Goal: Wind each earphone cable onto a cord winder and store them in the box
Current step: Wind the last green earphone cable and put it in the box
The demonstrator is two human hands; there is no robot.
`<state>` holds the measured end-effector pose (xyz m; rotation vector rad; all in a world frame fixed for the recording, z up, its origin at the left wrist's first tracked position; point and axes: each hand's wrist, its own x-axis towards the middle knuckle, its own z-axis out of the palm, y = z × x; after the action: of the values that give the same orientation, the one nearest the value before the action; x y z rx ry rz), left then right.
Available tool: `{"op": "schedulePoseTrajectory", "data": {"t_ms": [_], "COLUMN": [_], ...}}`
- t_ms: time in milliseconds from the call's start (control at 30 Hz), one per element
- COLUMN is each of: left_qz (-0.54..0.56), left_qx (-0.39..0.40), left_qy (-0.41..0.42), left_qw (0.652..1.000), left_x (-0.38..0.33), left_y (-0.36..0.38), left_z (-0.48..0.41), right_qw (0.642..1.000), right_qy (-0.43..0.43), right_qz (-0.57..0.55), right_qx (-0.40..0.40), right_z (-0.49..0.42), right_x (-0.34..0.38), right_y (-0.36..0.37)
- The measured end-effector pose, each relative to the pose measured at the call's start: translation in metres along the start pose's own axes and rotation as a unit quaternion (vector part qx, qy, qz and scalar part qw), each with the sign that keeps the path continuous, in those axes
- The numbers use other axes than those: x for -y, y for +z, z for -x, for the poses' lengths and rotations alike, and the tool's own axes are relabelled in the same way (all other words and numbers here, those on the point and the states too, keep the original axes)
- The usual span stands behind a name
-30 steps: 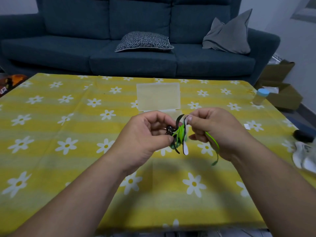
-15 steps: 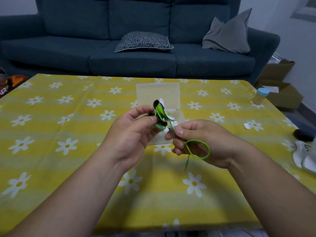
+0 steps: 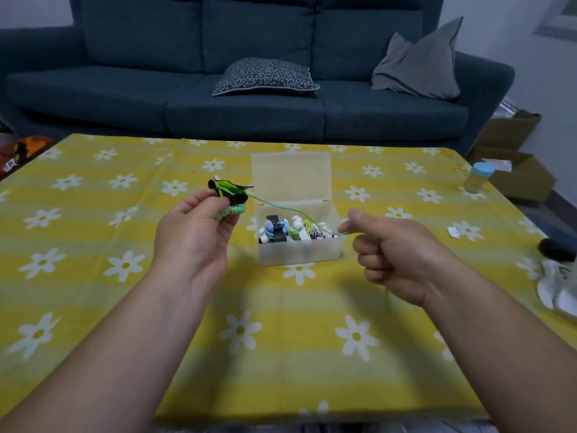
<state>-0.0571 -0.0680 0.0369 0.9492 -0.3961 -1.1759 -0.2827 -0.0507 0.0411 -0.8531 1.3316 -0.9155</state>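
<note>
Above the yellow daisy-print bench (image 3: 93,307), a black cord winder (image 3: 232,193) is pinched in the left hand (image 3: 195,235); the thin green earphone cable (image 3: 290,210) is drawn rightward, taut, into the closed right hand (image 3: 396,257), over the open translucent plastic box (image 3: 299,253).

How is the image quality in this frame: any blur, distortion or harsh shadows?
Head view: dim, even light; soft shadows under both arms on the tablecloth. Wide-angle bending curves the sofa. The green cable and right hand look slightly smeared; contents of the box are soft.
</note>
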Motion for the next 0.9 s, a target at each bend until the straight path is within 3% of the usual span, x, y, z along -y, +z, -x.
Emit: {"op": "schedulePoseTrajectory", "data": {"t_ms": [100, 200, 333, 400, 467, 533, 600, 700, 767, 900], "left_qz": [-0.026, -0.051, -0.078, -0.072, -0.07, -0.083, -0.097, -0.117, -0.122, -0.11], "left_qx": [-0.018, 0.016, 0.136, 0.194, 0.24, 0.269, 0.288, 0.302, 0.302, 0.283], "left_qy": [0.023, 0.037, 0.043, 0.032, 0.016, 0.004, -0.003, -0.007, -0.006, 0.015], "left_qw": [0.999, 0.998, 0.987, 0.978, 0.968, 0.96, 0.953, 0.946, 0.946, 0.953], "left_x": [-0.001, -0.001, -0.002, -0.002, 0.0, 0.001, 0.002, 0.005, 0.005, 0.002], "left_y": [-0.003, 0.0, 0.008, 0.01, 0.012, 0.013, 0.013, 0.013, 0.013, 0.013], "left_z": [-0.003, 0.002, 0.015, 0.022, 0.027, 0.03, 0.032, 0.032, 0.033, 0.032], "right_qw": [0.994, 0.981, 0.893, 0.866, 0.879, 0.915, 0.957, 0.97, 0.966, 0.977], "right_qy": [-0.042, -0.064, -0.072, -0.077, -0.147, -0.222, -0.241, -0.194, -0.187, -0.19], "right_qz": [0.093, 0.18, 0.434, 0.48, 0.431, 0.309, 0.159, 0.005, -0.005, 0.056], "right_qx": [-0.024, -0.038, -0.091, -0.116, -0.145, -0.132, -0.022, 0.144, 0.179, 0.081], "right_z": [0.002, 0.0, -0.003, -0.003, -0.006, -0.005, 0.001, 0.01, 0.013, 0.017], "right_x": [0.003, 0.003, -0.001, 0.0, 0.002, 0.005, 0.006, 0.003, -0.001, -0.005], "right_y": [-0.011, -0.021, -0.028, -0.025, -0.018, -0.007, 0.006, 0.025, 0.033, 0.042]}}
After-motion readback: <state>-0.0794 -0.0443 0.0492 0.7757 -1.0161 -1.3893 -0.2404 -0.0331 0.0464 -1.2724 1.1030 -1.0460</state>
